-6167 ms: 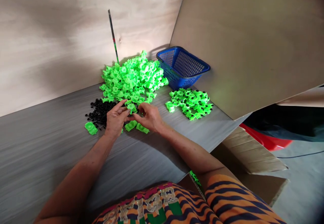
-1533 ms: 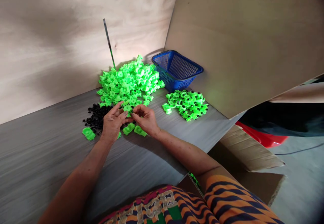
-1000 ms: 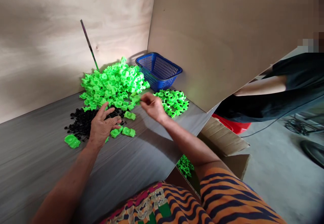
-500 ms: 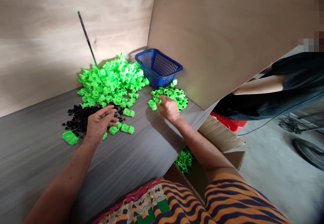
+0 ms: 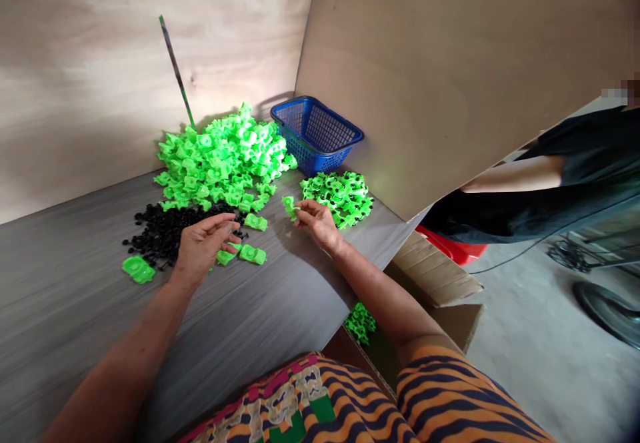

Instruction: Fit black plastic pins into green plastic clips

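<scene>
A green part (image 5: 289,207) sits pinched in the fingertips of the right hand (image 5: 316,221), its grip clenched on the piece, just above the desk (image 5: 280,296) and just left of the small pile (image 5: 340,194) of green pieces fitted with black bits. The part is between that small pile and the big heap (image 5: 220,163) of plain green pieces further back.

The left hand (image 5: 203,248) lies palm half up near the desk, fingers loosely curled and spread; its grip is released and nothing shows in it. Its fingertips are close to the black bits (image 5: 165,229), a scatter of small dark pieces lying to its left and behind it. Two loose green pieces (image 5: 245,255) lie just beside its fingers, another (image 5: 255,222) lies between the two hands, and one more (image 5: 138,269) lies at the near edge of the black scatter.

Behind the small pile stands a blue basket (image 5: 320,133), touching the big heap on its left and set in the corner where two plywood boards (image 5: 425,63) meet. A thin rod (image 5: 176,69) leans against the back board, its foot in the heap.

Below the desk's right edge a cardboard box (image 5: 440,289) holds more green pieces (image 5: 360,323). Beyond the side board, another person's arm (image 5: 515,177) and dark shirt show.
</scene>
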The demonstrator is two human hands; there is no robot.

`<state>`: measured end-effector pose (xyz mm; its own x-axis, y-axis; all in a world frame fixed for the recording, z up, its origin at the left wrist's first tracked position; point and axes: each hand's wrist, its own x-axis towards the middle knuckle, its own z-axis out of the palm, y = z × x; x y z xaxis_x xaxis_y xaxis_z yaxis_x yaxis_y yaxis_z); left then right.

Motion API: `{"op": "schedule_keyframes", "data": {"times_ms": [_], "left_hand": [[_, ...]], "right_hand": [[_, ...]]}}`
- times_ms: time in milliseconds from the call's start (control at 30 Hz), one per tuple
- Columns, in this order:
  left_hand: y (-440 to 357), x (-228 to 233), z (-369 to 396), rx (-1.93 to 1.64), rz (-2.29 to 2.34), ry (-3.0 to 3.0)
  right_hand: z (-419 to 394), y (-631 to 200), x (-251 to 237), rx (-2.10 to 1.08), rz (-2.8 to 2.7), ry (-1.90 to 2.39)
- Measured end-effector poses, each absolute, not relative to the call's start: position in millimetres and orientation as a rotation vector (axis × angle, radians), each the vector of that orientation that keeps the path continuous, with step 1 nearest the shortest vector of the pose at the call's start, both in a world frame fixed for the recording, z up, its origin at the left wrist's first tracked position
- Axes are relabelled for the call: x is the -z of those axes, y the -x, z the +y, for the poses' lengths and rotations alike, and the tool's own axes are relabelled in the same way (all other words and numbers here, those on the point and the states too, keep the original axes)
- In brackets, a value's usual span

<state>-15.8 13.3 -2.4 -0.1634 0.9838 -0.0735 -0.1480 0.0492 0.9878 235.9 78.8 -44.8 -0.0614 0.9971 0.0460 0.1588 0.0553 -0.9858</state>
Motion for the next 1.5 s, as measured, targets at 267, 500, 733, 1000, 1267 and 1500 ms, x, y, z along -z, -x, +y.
{"op": "schedule_keyframes", "data": {"times_ms": [267,500,733,1000,1267,1500], "left_hand": [[1.2,8.0,11.3,-1.337,1.030,-0.874],[35.5,-0.7,25.4,-1.647,1.082,-0.685],[47.8,0.7,33.0,-1.534,1.222,-0.588],[42.9,-1.1,29.7,-1.458,1.219,-0.615],[41.0,4.7,31.9,-1.480,1.173,-0.604],[38.8,13.5,29.5,-1.414,1.105,-0.708]], "right_hand": [[54.6,-167.6,11.5,-1.931,-1.161,0.627],[94.3,-115.8,3.0,-1.473,-1.677,0.785],[117.9,-134.8,-8.4,-0.359,-2.590,1.265],[89.4,-124.3,-21.2,-0.144,-3.069,1.172],[78.5,-120.6,-10.3,-0.180,-3.122,1.396],[70.8,-121.7,-5.0,-0.192,-3.073,1.434]]}}
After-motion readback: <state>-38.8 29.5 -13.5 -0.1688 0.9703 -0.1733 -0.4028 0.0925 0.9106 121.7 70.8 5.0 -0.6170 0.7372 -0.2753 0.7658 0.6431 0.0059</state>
